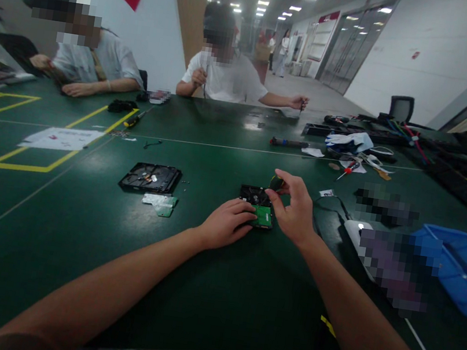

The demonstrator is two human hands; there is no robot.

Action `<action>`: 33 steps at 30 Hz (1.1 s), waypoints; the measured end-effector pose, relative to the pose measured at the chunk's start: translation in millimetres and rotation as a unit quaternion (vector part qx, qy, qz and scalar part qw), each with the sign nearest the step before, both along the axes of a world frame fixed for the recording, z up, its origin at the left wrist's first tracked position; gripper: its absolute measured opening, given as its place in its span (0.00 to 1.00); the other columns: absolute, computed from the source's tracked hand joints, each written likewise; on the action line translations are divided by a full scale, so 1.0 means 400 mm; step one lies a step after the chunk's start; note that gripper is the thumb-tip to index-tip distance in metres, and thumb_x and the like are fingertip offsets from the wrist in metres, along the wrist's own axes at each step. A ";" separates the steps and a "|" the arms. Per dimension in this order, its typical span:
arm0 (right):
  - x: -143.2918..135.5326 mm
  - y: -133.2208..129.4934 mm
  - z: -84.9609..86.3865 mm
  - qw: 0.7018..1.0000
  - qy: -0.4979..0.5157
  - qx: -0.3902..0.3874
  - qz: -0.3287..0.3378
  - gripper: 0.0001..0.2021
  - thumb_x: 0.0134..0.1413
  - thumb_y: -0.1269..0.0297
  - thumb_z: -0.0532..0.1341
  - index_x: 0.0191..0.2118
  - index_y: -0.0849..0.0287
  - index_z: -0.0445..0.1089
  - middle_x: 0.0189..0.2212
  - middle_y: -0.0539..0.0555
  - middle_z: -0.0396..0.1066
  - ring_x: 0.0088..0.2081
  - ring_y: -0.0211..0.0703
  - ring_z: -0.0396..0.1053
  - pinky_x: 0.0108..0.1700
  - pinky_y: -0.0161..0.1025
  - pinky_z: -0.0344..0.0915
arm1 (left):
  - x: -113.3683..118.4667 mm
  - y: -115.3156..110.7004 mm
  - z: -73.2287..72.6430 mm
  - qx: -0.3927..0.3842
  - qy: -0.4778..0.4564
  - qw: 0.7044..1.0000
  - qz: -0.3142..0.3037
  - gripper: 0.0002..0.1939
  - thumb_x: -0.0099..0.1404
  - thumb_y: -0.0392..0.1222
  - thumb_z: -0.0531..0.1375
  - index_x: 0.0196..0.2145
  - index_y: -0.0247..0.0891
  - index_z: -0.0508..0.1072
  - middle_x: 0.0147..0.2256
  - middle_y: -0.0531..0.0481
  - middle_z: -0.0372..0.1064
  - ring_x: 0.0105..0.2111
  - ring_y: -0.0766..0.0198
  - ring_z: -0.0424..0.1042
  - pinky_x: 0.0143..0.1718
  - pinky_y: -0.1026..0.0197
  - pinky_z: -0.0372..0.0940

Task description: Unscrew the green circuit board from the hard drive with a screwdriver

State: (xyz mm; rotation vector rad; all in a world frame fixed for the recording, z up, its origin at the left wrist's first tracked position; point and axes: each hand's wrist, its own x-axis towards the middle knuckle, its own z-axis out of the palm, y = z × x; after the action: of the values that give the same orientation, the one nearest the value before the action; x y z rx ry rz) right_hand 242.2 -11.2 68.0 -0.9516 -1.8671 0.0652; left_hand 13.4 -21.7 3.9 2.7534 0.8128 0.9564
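Observation:
A black hard drive (252,193) with a green circuit board (263,217) on its near part lies on the dark green table. My left hand (230,221) rests on the drive's left side, fingers together over the board's edge. Above the right side of the drive, my right hand (293,204) pinches a screwdriver (276,183) by its dark handle with yellow marks; the tip is too small to make out. To the left lie another black drive (151,178) and a loose circuit board (164,205), with tiny screws (186,182) beside them.
Blue tray (460,267) and a pale device with a cable (358,234) stand at the right. Farther back are a red screwdriver (349,169), a cloth (350,141) and black equipment (354,133). Two people sit across the table; a white sheet (61,138) lies at the left.

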 end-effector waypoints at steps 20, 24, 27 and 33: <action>-0.006 -0.007 0.008 0.998 0.001 -0.025 0.051 0.23 0.69 0.65 0.58 0.66 0.43 0.63 0.56 0.56 0.71 0.52 0.51 0.74 0.55 0.55 0.75 | 0.003 -0.004 0.009 0.003 0.003 1.000 0.002 0.14 0.74 0.42 0.59 0.54 0.40 0.75 0.53 0.41 0.72 0.55 0.51 0.71 0.58 0.42 0.70; -0.005 -0.008 0.014 1.000 0.004 -0.014 0.012 0.22 0.67 0.61 0.63 0.64 0.44 0.66 0.51 0.57 0.69 0.45 0.50 0.74 0.50 0.54 0.77 | 0.003 -0.004 0.008 0.006 0.002 1.000 0.002 0.14 0.74 0.42 0.59 0.54 0.40 0.75 0.53 0.41 0.72 0.55 0.51 0.71 0.58 0.42 0.70; 0.001 -0.004 0.013 1.000 0.007 -0.004 -0.001 0.21 0.67 0.62 0.62 0.63 0.44 0.68 0.50 0.57 0.70 0.45 0.50 0.74 0.48 0.53 0.78 | 0.002 -0.003 0.005 0.007 0.007 1.000 0.003 0.14 0.74 0.42 0.59 0.54 0.40 0.75 0.53 0.41 0.72 0.55 0.51 0.71 0.58 0.43 0.70; -0.001 -0.003 0.003 0.997 0.014 -0.040 0.057 0.26 0.69 0.66 0.57 0.70 0.45 0.58 0.59 0.56 0.71 0.55 0.51 0.73 0.57 0.55 0.75 | 0.001 -0.002 0.002 0.008 0.013 1.000 0.006 0.13 0.74 0.43 0.59 0.54 0.39 0.75 0.53 0.41 0.72 0.55 0.52 0.71 0.58 0.44 0.69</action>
State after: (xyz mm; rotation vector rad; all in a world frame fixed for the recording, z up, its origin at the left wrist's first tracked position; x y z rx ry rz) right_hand 241.9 -12.4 69.3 -0.8932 -1.9030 0.2226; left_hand 13.8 -22.4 4.7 2.7824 0.8307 0.9357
